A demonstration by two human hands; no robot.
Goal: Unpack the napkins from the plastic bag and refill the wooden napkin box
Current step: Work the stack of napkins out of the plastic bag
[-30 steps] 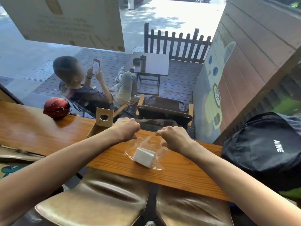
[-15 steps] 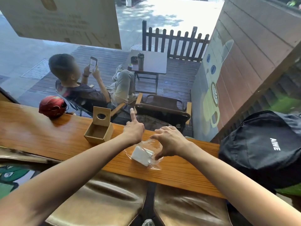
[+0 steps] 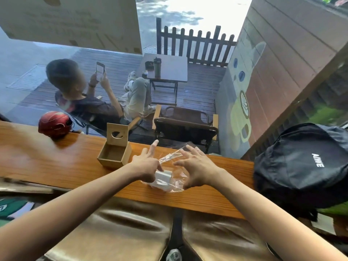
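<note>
A clear plastic bag (image 3: 178, 182) with a white napkin stack (image 3: 162, 179) inside lies on the wooden counter (image 3: 56, 164). My left hand (image 3: 146, 165) pinches the film at the bag's left side, with two fingers sticking straight out. My right hand (image 3: 196, 166) is over the bag's right side, fingers spread and thumb on the plastic. A strip of film stretches up between the two hands. The wooden napkin box (image 3: 114, 155) stands just left of my left hand, its lid with the oval hole tipped up and its inside bare.
A red helmet (image 3: 54, 124) sits at the counter's far left edge. A black backpack (image 3: 301, 166) fills the right end. Two tan padded seats (image 3: 116, 232) are below the counter's near edge. Behind the glass a person sits on the deck.
Both hands went from closed fists on the bag to splayed fingers. The bag is pulled open, with film stretched upward. The napkin box came fully into view beside my left hand.
</note>
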